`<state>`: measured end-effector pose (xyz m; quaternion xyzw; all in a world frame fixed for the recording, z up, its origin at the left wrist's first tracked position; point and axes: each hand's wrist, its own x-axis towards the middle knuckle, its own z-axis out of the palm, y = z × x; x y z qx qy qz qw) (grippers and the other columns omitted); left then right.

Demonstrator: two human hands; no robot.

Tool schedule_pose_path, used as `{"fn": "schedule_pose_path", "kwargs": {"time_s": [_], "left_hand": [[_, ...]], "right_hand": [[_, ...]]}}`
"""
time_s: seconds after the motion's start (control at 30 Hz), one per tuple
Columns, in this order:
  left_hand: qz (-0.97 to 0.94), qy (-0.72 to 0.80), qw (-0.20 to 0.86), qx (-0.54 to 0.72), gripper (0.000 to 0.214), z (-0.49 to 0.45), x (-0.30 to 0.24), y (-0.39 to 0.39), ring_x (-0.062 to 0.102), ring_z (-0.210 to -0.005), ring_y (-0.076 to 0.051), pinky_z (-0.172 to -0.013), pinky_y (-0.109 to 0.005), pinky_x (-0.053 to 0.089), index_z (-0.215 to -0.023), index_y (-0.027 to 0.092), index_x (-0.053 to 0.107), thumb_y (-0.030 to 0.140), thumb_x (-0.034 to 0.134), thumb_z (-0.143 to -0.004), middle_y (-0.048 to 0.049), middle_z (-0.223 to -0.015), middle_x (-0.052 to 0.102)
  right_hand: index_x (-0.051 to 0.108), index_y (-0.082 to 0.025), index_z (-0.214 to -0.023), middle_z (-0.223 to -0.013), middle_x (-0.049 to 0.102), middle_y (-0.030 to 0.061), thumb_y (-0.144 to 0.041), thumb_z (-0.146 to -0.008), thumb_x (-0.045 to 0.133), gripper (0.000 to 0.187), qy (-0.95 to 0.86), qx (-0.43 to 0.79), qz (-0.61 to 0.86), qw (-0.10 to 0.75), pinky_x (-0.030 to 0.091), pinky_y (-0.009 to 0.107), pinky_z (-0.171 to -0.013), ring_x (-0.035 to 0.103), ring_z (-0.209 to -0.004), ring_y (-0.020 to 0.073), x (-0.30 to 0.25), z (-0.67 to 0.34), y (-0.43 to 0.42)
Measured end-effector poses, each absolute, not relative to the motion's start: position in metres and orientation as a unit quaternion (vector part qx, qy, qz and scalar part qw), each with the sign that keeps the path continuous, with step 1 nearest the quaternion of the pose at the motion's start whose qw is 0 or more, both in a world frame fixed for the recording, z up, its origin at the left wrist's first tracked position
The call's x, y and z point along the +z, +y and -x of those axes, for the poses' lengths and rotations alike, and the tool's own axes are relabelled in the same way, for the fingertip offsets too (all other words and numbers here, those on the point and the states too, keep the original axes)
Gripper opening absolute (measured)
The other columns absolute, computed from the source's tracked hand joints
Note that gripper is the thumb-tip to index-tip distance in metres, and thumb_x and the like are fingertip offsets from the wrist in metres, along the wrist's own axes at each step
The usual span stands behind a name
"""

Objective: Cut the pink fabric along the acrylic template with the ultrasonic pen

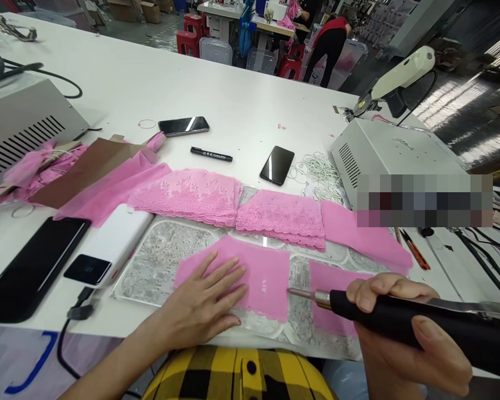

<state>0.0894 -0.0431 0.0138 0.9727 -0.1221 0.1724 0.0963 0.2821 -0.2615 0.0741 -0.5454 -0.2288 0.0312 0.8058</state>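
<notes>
My left hand point(214, 297) lies flat with fingers spread on a pink fabric piece point(266, 266), pressing it against a grey stone-patterned board point(154, 266). In my right hand point(404, 333) is a thick black handheld tool point(342, 305) with a narrow metal tip, pointing left. The tip is at the right edge of that piece; whether it touches cannot be made out. Under the tool lies a second pink piece point(329, 272), partly hidden. Behind them are two stacks of pink lace, the left one point(191, 191) and the right one point(283, 216), beside a plain pink stack point(358, 230).
Two grey vented machine boxes stand left point(16, 128) and right point(400, 150). A power bank point(116, 239) with a cable sits near a black phone point(33, 266). Further back are two more phones, a marker point(211, 154) and tangled white cord point(319, 172). People work beyond the table.
</notes>
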Motion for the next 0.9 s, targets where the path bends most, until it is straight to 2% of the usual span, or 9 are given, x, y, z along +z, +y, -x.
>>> {"fn": "schedule_pose_path", "kwargs": {"time_s": [0.33,0.5,0.73,0.9], "left_hand": [[-0.972,-0.126,0.089,0.175,0.039,-0.09,0.014,-0.041,0.028,-0.147,-0.028,-0.122,-0.057,0.018,-0.131,0.018,0.057,0.038,0.055,-0.098,-0.0091,-0.147,0.05],[-0.969,-0.136,0.082,0.191,0.038,-0.09,0.019,-0.04,0.029,-0.147,-0.028,-0.121,-0.052,0.026,-0.13,0.015,0.059,0.036,0.053,-0.099,-0.0109,-0.146,0.051],[-0.956,-0.12,0.11,0.246,0.026,-0.107,0.029,-0.076,0.052,-0.132,-0.022,-0.115,-0.041,0.04,-0.12,0.012,0.063,0.022,0.051,-0.099,-0.0084,-0.13,0.065],[-0.949,-0.177,0.114,0.236,0.026,-0.147,0.031,-0.123,0.06,-0.122,-0.023,-0.11,-0.039,0.043,-0.117,0.011,0.064,0.024,0.049,-0.1,-0.0111,-0.127,0.066]], "right_hand": [[0.065,-0.019,-0.078,-0.071,0.06,-0.0012,-0.031,-0.071,0.062,0.014,-0.264,0.04,0.537,0.8,0.048,0.032,-0.043,0.054,-0.045,0.0121,0.069,-0.283,-0.262],[0.064,-0.018,-0.076,-0.071,0.059,-0.0005,-0.032,-0.067,0.059,0.018,-0.232,0.009,0.541,0.808,0.047,0.033,-0.043,0.052,-0.045,0.0118,0.074,-0.291,-0.27],[0.056,-0.021,-0.062,-0.061,0.05,-0.0026,-0.03,-0.053,0.051,0.014,-0.174,-0.07,0.557,0.809,0.044,0.035,-0.041,0.047,-0.041,0.0128,0.082,-0.329,-0.295],[0.056,-0.021,-0.063,-0.063,0.053,-0.0022,-0.029,-0.052,0.052,0.014,-0.167,-0.054,0.547,0.819,0.044,0.033,-0.042,0.047,-0.04,0.0123,0.077,-0.346,-0.292]]}}
